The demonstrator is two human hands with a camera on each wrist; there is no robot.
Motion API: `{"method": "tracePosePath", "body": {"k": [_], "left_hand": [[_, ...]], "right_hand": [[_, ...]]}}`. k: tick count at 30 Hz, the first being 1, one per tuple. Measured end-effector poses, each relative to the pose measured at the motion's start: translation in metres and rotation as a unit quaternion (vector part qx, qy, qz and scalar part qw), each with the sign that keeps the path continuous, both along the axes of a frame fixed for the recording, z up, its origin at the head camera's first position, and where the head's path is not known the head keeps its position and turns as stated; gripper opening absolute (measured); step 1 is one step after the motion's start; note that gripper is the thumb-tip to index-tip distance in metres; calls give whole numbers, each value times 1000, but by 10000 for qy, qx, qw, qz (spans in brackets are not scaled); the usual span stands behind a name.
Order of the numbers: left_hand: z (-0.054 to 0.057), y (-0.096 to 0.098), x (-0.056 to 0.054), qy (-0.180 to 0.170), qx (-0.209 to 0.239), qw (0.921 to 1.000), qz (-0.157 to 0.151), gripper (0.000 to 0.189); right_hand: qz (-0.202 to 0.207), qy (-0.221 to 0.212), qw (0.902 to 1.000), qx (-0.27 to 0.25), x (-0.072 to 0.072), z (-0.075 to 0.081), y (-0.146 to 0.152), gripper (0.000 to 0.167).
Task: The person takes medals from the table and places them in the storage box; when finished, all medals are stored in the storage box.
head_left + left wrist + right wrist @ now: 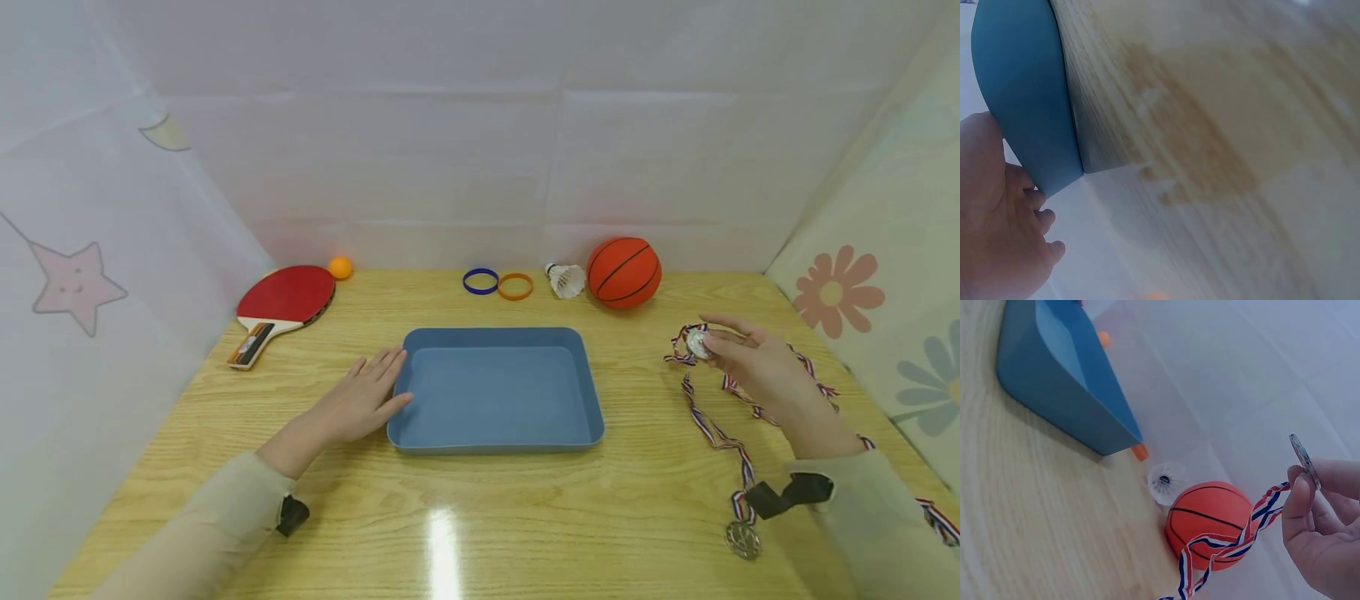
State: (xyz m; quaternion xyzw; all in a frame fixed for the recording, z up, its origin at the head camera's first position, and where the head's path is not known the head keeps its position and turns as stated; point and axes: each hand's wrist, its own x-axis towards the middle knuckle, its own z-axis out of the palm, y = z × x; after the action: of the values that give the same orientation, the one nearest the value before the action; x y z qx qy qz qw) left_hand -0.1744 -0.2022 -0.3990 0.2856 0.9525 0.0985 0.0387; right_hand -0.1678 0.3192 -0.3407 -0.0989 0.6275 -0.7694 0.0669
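A blue rectangular tray [495, 396] sits mid-table with nothing in it. My left hand [367, 396] rests at its left rim, fingers extended and thumb over the edge; the left wrist view shows the fingers against the tray's outer wall [1025, 94]. On the right, my right hand [757, 362] pinches a silver medal [698, 344] between thumb and fingers, raised above the table. Its red, white and blue ribbon [1210, 544] hangs down past the basketball in the right wrist view. Another medal [742, 540] lies near the front right, its ribbon [716, 433] trailing up the table.
More striped ribbons [937, 521] lie under and beside my right arm. Along the back are a red table tennis bat [288, 296], an orange ball [340, 267], blue [480, 282] and orange [515, 287] wristbands, a shuttlecock [566, 281] and a small basketball [624, 273]. White cloth walls surround the table.
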Motion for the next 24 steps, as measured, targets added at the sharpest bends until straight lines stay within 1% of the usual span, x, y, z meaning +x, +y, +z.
{"method": "tracePosePath", "body": {"k": [1, 6, 11, 14, 19, 24], "left_hand": [[0, 0, 0, 6, 3, 10000, -3, 71], [0, 1, 0, -7, 23, 10000, 7, 71], [-1, 1, 0, 6, 42, 10000, 22, 72], [-1, 1, 0, 30, 56, 10000, 18, 71], [-2, 0, 1, 46, 52, 10000, 6, 71], [-1, 1, 0, 96, 21, 10000, -14, 71]], "right_hand": [[55, 71, 9996, -256, -1, 4, 1, 33], [168, 338, 9935, -1072, -11, 23, 3, 37], [301, 360, 9847, -1677, -17, 51, 0, 34], [404, 376, 9806, -1882, -19, 66, -3, 33], [523, 532, 9794, -1878, -19, 87, -15, 33], [820, 888, 9753, -1851, -18, 109, -33, 34]]}}
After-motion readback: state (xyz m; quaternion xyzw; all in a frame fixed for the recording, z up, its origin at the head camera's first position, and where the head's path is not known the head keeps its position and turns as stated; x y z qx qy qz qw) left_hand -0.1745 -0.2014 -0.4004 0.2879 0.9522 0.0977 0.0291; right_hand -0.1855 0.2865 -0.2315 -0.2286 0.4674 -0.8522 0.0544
